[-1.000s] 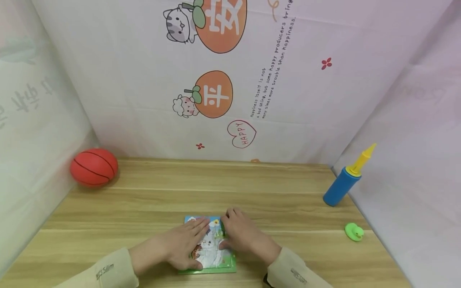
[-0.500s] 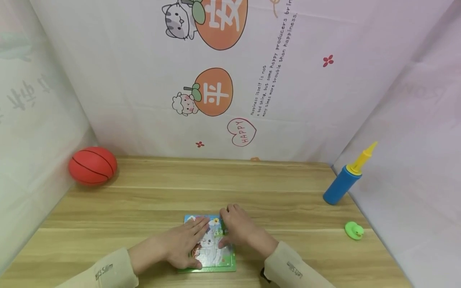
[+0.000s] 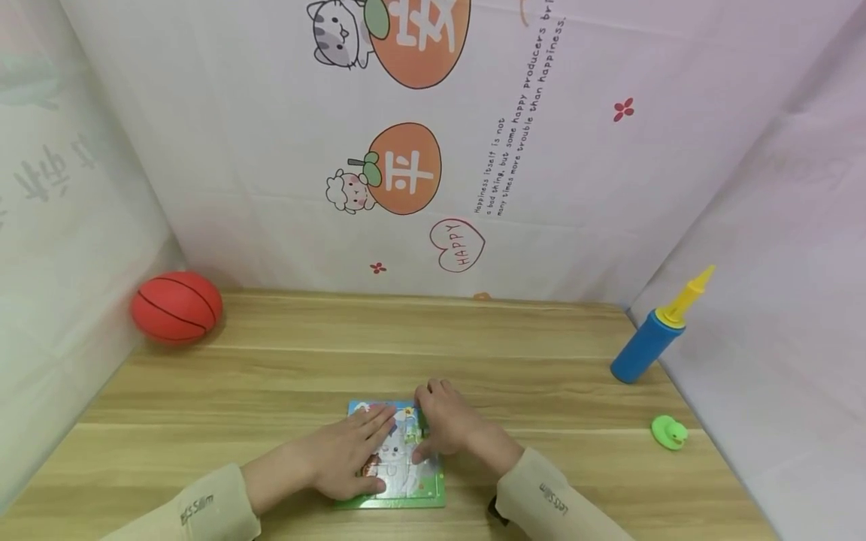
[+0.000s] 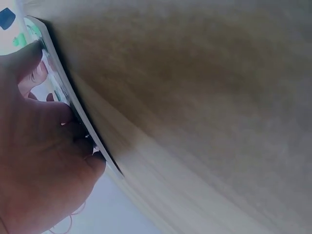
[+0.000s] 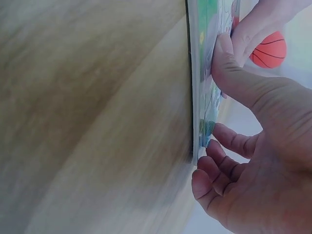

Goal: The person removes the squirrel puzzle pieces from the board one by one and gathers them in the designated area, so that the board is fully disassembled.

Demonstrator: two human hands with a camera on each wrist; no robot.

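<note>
A jigsaw puzzle (image 3: 409,481) with a white cartoon animal and a green and blue border lies on the table near its front. My left hand (image 3: 345,460) rests flat across the left part of the puzzle, fingers straight, thumb near the lower edge. My right hand (image 3: 448,419) is at the upper right corner with bent fingers. In the right wrist view its fingertips hold a puzzle piece (image 5: 209,130) that sits slightly raised at that corner. The right thumb (image 5: 225,56) lies on the picture further down. My hands hide much of the picture.
The wooden table (image 3: 284,372) has white printed cloth (image 3: 541,255) around it. A red toy basketball (image 3: 177,307) sits at the back left. On the right stand a blue and yellow hand pump (image 3: 646,349) and a small green duck toy (image 3: 670,433).
The head view has shifted a little. My right fingers and thumb move slightly at the puzzle's upper right corner; my left hand stays in place.
</note>
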